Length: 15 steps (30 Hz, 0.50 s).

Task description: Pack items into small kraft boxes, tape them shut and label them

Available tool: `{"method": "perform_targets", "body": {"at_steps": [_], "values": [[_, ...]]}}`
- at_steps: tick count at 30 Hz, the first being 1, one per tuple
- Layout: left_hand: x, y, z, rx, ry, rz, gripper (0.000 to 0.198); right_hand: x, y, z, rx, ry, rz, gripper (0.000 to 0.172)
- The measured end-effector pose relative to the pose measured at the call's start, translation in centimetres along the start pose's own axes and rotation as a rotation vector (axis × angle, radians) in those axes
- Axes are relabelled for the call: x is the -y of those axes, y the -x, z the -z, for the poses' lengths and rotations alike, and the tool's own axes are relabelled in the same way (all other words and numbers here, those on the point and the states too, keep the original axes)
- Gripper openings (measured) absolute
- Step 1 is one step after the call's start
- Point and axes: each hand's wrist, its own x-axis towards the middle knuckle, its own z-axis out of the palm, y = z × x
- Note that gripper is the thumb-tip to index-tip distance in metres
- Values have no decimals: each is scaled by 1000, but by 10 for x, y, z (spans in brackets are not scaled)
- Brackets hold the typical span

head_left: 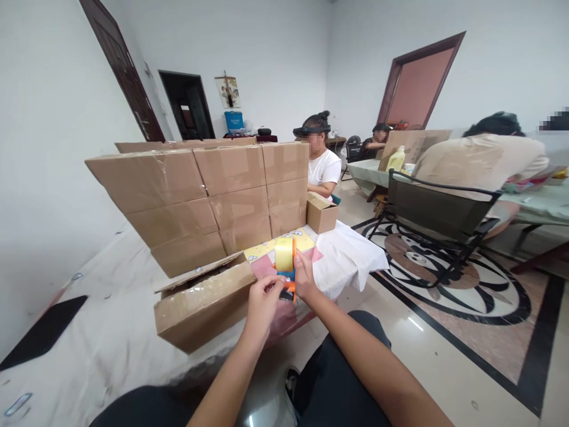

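My right hand (306,276) is closed around the side of an orange and blue tape dispenser (291,284), which carries a wide roll of yellowish tape (284,255). My left hand (265,295) has its thumb and fingertips pinched together at the dispenser's lower end; what is between them is too small to tell. To the left of that hand lies a long cardboard box (204,305) with its top flap slightly raised. Under the dispenser, a pink and yellow patterned cloth (303,240) shows on the table.
Behind the long box rises a wall of stacked cardboard boxes (178,201). A smaller box (322,214) stands at its right end, near a seated person in a white shirt (326,169). A white cloth (111,320) covers the table. Right of it are a chair (440,207) and more people.
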Motion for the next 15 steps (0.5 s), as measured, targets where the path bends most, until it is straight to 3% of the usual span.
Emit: {"method": "perform_targets", "body": {"at_steps": [4, 9, 15], "values": [[-8, 11, 0, -49, 30, -11, 25, -6, 3, -1, 34, 67, 109, 46], [-12, 18, 0, -55, 18, 0, 25, -6, 0, -4, -25, 120, 110, 46], [8, 17, -2, -44, 10, 50, 23, -14, -15, -4, -70, 63, -50, 50]]}}
